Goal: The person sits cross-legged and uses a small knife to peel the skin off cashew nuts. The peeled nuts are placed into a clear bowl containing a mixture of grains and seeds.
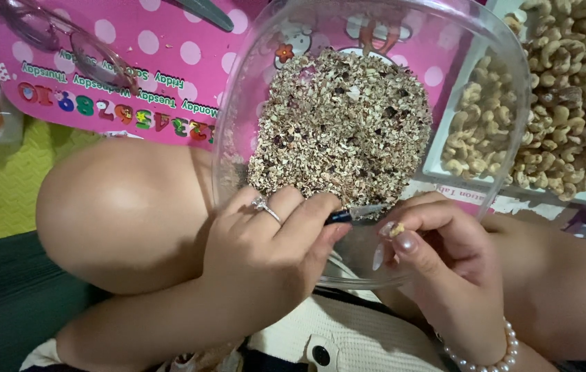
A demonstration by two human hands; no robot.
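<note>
Nearest the lens, the left hand (269, 238), a ring on one finger, is clenched around the dark handle of a small knife (351, 215) whose blade points right, toward the other hand. Behind it on the far left, a pair of glasses (65, 41) lies on a pink dotted board (134, 62). At the centre, a clear plastic bowl (506, 103) is tilted on the person's lap and holds a heap of brownish peelings (341, 127). Just right of the blade, the right hand (437, 255), a pearl bracelet on its wrist, pinches a small pale nut (395, 231) between thumb and fingertips, directly above the bowl's near rim. Farther right, a white tray (444, 155) is piled with pale cashews (554, 103).

To scrape well, I judge the blade should stay shallow against the nut's skin and stroke away from the pinching fingertips, with both hands kept over the bowl so loosened skin drops onto the heap.
</note>
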